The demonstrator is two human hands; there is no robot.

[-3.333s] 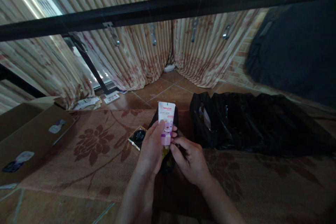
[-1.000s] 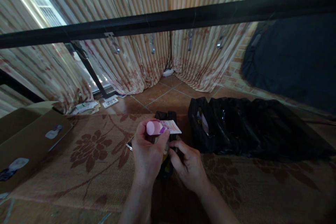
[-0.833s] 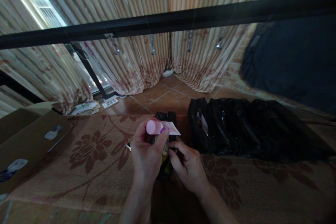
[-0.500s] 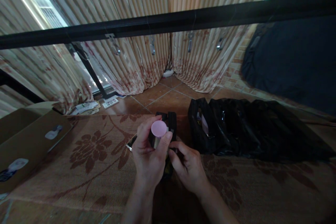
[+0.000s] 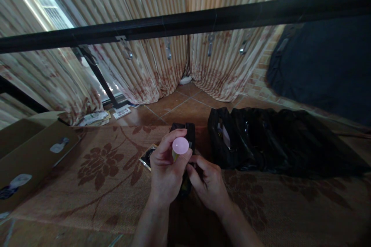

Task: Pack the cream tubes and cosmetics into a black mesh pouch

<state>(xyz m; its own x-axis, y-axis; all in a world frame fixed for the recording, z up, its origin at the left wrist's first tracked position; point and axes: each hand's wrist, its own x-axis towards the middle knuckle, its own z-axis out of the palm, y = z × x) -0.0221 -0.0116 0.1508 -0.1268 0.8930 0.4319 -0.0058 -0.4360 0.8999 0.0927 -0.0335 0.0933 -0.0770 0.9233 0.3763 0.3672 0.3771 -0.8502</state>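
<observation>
My left hand [image 5: 168,170] is closed around a small item with a round pink top [image 5: 180,145]. A bit of yellow shows under that top, and the rest is hidden by my fingers. A small black bag [image 5: 190,133] stands upright beneath and behind this hand. At the bag's right side, my right hand [image 5: 209,185] pinches thumb and forefinger together, seemingly on the bag's edge; the exact grip is hidden. Just left of my left hand, a flat shiny packet [image 5: 147,157] with something dark inside lies on the cloth.
Several black bags [image 5: 246,139] stand in a row at right, the nearest one holding something pale pink. An open cardboard box [image 5: 43,150] sits at left on the flower-patterned cloth [image 5: 101,166]. A dark rail [image 5: 174,25] with metal hooks crosses ahead, before curtains.
My left hand and the pink-topped item have shifted slightly right and down, baring more of the shiny packet. My right hand stays almost in place.
</observation>
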